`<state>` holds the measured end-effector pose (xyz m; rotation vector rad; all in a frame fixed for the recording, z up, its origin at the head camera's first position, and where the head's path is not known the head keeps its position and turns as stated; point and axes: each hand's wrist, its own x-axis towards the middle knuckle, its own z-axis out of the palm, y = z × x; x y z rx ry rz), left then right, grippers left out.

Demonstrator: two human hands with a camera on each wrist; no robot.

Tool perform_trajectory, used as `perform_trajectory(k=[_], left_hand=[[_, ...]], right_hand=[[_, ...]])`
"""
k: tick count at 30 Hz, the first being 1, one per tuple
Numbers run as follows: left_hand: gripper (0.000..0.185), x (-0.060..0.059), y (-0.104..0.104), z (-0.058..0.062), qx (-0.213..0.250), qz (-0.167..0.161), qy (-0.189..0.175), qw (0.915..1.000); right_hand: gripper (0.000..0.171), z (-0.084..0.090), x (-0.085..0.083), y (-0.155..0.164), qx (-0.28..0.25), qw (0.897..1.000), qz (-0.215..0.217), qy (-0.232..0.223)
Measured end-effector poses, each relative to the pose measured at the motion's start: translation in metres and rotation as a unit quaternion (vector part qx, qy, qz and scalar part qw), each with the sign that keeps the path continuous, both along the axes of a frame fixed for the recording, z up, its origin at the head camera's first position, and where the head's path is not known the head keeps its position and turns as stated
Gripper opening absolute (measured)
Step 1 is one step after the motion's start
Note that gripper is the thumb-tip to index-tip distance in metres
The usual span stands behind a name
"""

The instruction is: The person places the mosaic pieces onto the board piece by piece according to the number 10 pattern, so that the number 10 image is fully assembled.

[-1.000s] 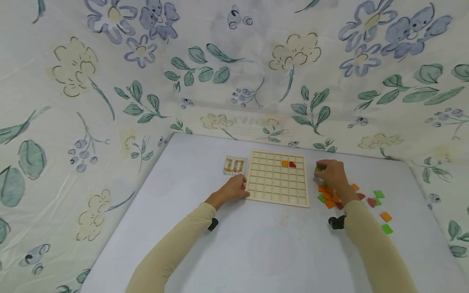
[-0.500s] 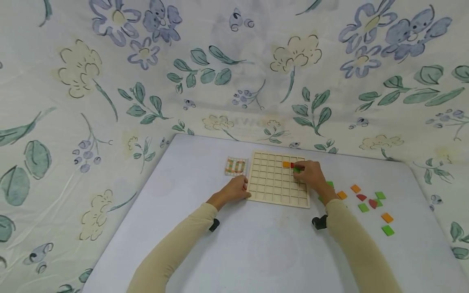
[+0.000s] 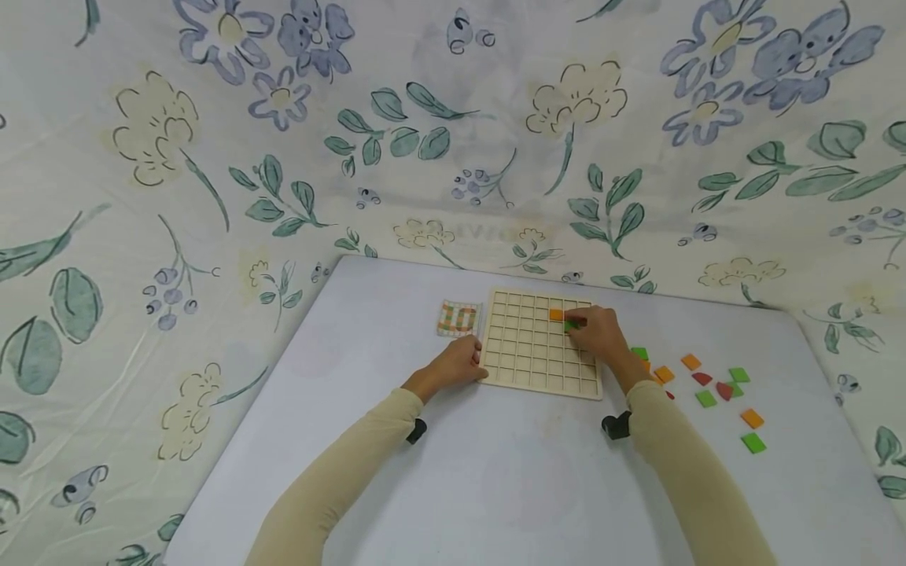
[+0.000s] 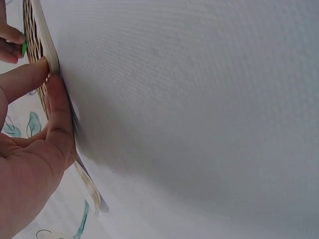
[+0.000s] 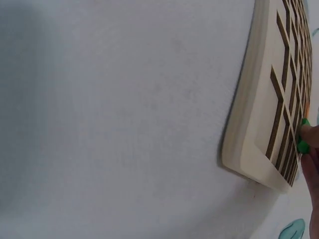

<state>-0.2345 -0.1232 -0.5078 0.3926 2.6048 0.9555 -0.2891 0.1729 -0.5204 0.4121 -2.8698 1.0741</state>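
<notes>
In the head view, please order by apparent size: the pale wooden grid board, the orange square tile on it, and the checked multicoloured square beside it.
1. Pale wooden grid board
2. Checked multicoloured square
3. Orange square tile

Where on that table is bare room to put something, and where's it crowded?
Bare table: the stretch between the sleeves, in front of the board; also between checked square and left table edge. Crowded: right of the board, among scattered tiles, and at the board, with the left hand on its edge and the right hand over it.

Passage before grid board [image 3: 517, 355]; loose tiles [image 3: 706, 398] obstruct right side
</notes>
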Motion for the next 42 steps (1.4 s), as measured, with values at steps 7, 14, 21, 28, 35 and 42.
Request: perform_trajectory(k=[7,14,21,28,35,42], left_hand=[[0.044,0.001,0.000,0.001,0.002,0.003,-0.001,1.0000],[0.045,0.000,0.000,-0.001,0.000,-0.006,0.006,1.0000],[0.044,0.000,0.002,-0.001,-0.001,0.000,0.000,1.0000],[0.045,0.001,0.003,0.001,-0.004,0.004,0.001,1.0000],[0.046,0.002,0.004,0.001,0.004,-0.002,0.004,1.0000],[0.046,0.001,0.003,0.003,-0.013,-0.001,0.005,0.9999]], right_hand=[[0.030,0.007,-0.002,-0.003,0.022,1.000,-0.001,-0.013],[0.031,0.010,-0.003,-0.003,0.053,0.998,0.016,-0.015],[0.034,0.009,-0.001,-0.003,0.064,0.998,0.013,-0.018],[0.032,0.005,0.001,-0.002,0.056,0.998,0.010,0.000],[0.029,0.007,0.004,-0.001,0.044,0.999,0.004,-0.002],[0.022,0.011,0.009,0.017,-0.025,1.000,0.003,0.013]])
